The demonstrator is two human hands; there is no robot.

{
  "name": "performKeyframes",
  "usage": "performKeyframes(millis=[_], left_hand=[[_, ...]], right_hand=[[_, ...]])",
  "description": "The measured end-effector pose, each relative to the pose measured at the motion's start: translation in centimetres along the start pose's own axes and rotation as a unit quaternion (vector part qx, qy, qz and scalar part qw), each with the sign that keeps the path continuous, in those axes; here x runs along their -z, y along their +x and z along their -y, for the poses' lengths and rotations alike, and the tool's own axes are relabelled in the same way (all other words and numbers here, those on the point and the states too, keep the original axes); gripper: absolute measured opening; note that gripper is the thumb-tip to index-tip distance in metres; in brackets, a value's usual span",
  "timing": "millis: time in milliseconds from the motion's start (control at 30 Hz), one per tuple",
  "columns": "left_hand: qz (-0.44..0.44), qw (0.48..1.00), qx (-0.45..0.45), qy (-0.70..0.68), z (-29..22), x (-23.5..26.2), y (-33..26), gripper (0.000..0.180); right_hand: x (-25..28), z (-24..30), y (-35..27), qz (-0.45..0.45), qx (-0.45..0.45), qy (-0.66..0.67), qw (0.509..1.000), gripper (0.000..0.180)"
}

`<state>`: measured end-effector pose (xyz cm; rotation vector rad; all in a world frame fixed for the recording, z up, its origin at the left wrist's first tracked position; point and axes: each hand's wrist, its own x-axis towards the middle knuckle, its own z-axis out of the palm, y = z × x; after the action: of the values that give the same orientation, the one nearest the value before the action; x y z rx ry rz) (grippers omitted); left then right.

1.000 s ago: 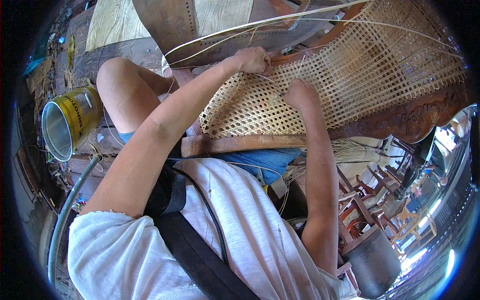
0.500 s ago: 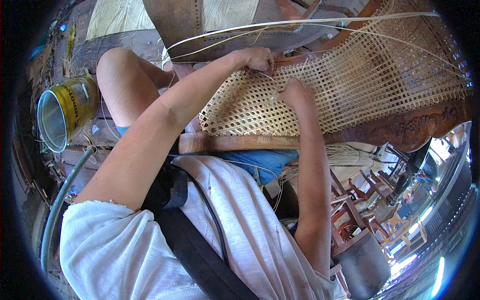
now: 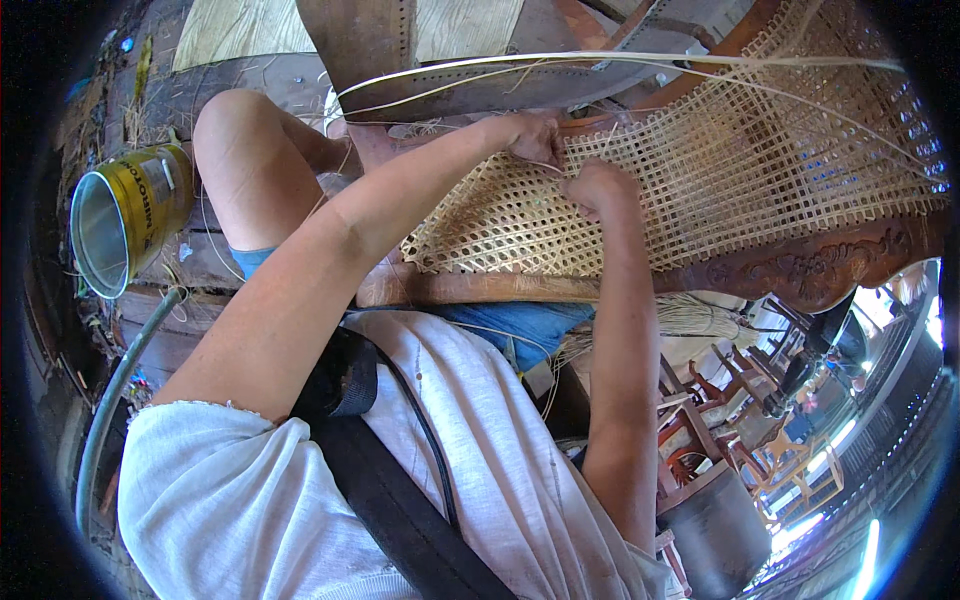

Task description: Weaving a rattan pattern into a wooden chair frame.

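Note:
A wooden chair frame (image 3: pixel 480 289) with a woven cane panel (image 3: pixel 700 180) lies across my lap. My left hand (image 3: pixel 538 138) is closed at the panel's far edge, gripping a pale cane strand (image 3: pixel 545 165). Close to its right, over the weave, my right hand (image 3: pixel 603 188) is bent with its fingers pinched together. What those fingers hold, if anything, is hidden under the hand. Long loose cane strips (image 3: pixel 620 58) arc over the panel from the far side toward the right.
A yellow bucket (image 3: pixel 160 200) lies tipped at the left, near a bent grey-green pipe (image 3: pixel 125 370). Brown perforated wooden pieces (image 3: pixel 360 60) lie beyond my hands. A bundle of cane strands (image 3: pixel 700 318) and stacked chair frames (image 3: pixel 740 400) stand at the right.
Both hands have shifted slightly to the right, the left hand also a little nearer to me. The long loose strips sit a bit lower in view.

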<state>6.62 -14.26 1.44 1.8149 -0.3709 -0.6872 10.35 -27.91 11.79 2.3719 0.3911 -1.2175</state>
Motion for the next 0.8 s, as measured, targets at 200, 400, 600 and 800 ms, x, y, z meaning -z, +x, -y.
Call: performKeyframes(millis=[200,400,600,800], left_hand=[[-0.198,0.862,0.125,-0.449,1.1,0.6,-1.0,0.03],[-0.248,0.895,0.037,-0.369,-0.2,-1.5,-1.6,0.027],[-0.144,0.983,0.064,0.093,-5.3,-2.9,-0.6,0.034],[-0.057,0.951,0.004,-0.302,-5.2,-2.2,-1.0,0.047]], right_hand=[[-0.3,0.3,-1.6,-0.058,-0.023,0.005,0.998,0.047],[0.3,-3.9,-5.7,-0.091,-0.033,-0.003,0.995,0.04],[1.8,-8.4,-9.2,-0.218,-0.026,0.042,0.975,0.038],[3.0,-6.2,-8.2,-0.23,-0.013,0.111,0.967,0.04]])
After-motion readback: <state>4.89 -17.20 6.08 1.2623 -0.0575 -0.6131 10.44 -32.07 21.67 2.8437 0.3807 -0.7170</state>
